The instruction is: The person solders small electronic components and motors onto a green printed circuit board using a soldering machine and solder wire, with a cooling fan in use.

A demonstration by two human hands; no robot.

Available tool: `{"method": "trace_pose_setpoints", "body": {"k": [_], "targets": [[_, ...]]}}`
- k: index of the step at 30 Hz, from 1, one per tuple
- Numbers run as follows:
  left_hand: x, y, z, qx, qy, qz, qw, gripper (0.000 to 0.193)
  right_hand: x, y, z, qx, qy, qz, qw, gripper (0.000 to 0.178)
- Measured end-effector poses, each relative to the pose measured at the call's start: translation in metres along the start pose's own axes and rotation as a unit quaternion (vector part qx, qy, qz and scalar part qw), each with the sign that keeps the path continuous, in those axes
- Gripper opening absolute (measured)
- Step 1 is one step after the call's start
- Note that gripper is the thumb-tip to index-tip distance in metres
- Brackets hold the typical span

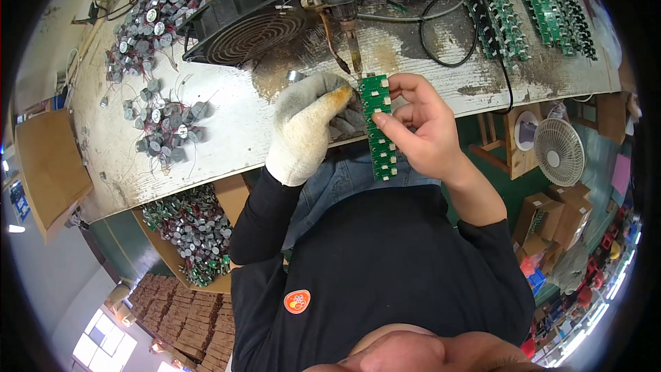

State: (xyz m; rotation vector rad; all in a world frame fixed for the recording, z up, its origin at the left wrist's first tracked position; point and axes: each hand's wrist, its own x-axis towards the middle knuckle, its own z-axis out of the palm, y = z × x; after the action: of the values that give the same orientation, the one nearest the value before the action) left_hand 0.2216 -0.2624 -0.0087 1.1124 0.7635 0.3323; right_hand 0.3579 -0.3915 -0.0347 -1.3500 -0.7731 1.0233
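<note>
My bare right hand (423,120) pinches a long green circuit board strip (381,145) between thumb and fingers. White connectors run along the strip's right edge, and its far end lies just under the tip of a mounted soldering iron (354,48). A thin copper-coloured feed tube (334,45) slants down beside the iron. Left of the strip, my left hand (306,120) wears a whitish glove with a brown-stained index finger. Its fingers are closed close to the iron's tip; what they hold is hidden. A small silver round part (294,76) shows just behind the glove.
A black fan (251,31) stands behind my left hand. Piles of small wired round parts (165,124) lie at the left, more fill a box (227,282) below the table edge. Rows of green boards (547,14) lie far right; a black cable (506,83) hangs over the edge.
</note>
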Motion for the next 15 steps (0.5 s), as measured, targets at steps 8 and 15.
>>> {"method": "trace_pose_setpoints", "body": {"k": [8,15], "targets": [[0.001,-0.006,-0.009,0.073,-0.013,0.079,0.994,0.028,0.003,-0.002,0.002,0.016,0.001,-0.005,1.000,0.036],[0.002,-0.011,-0.012,-0.037,-0.039,0.060,0.997,0.028,0.002,-0.007,0.004,0.020,0.009,-0.012,1.000,0.036]]}}
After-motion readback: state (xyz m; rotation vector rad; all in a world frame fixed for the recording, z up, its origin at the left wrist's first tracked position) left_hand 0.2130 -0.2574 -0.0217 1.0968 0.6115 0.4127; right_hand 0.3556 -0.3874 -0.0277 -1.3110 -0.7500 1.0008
